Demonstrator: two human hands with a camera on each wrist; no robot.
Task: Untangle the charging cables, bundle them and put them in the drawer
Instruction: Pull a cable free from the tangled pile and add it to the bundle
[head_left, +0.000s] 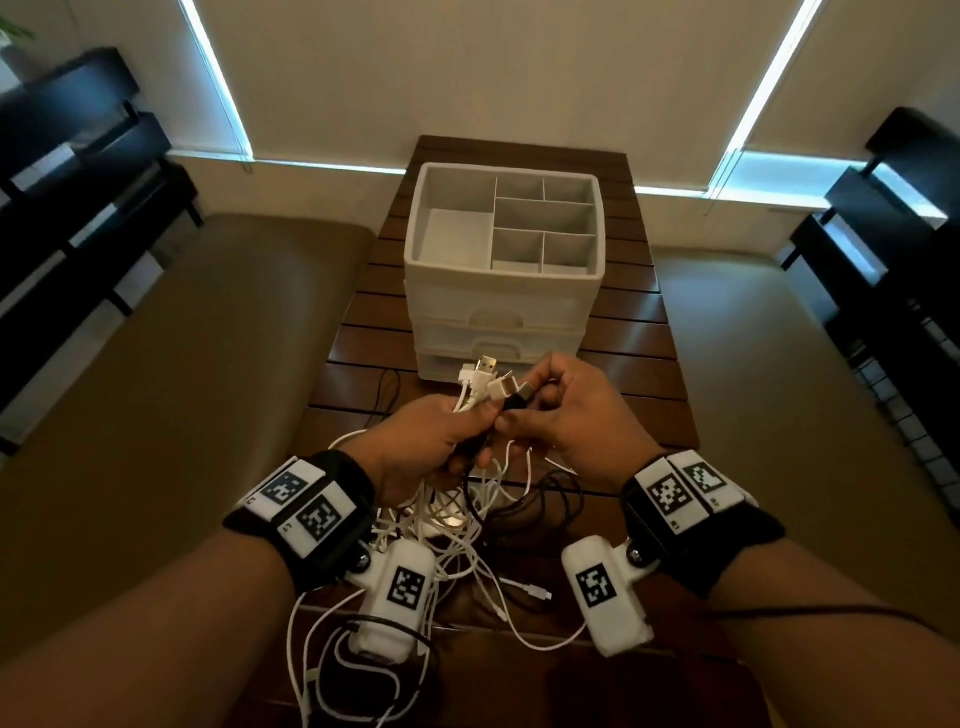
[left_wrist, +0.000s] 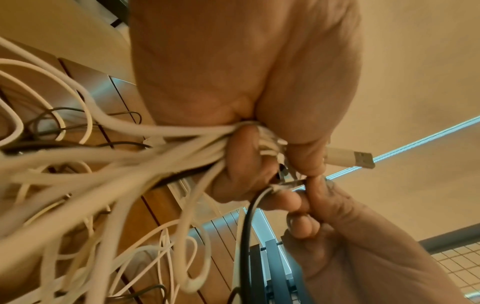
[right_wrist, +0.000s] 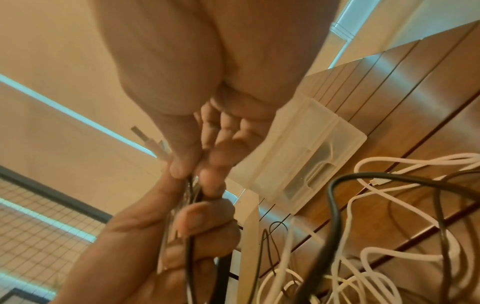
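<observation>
A tangle of white and black charging cables (head_left: 467, 525) lies on the slatted wooden table (head_left: 639, 332) in front of me. My left hand (head_left: 441, 436) grips a bunch of cable ends, whose plugs (head_left: 485, 371) fan upward above the fist. In the left wrist view the white cables (left_wrist: 166, 144) run into that fist and a USB plug (left_wrist: 350, 159) pokes out. My right hand (head_left: 561, 410) pinches the black cable's plug (head_left: 519, 400) between thumb and fingers, right beside the left hand. The white drawer unit (head_left: 498, 312) stands just behind, its drawers closed.
The drawer unit's top is an open tray with several compartments (head_left: 540, 218). Tan cushioned benches (head_left: 182, 364) flank the table on both sides. Dark shelving (head_left: 78, 171) stands at far left and far right. More cable loops hang over the table's near edge (head_left: 363, 649).
</observation>
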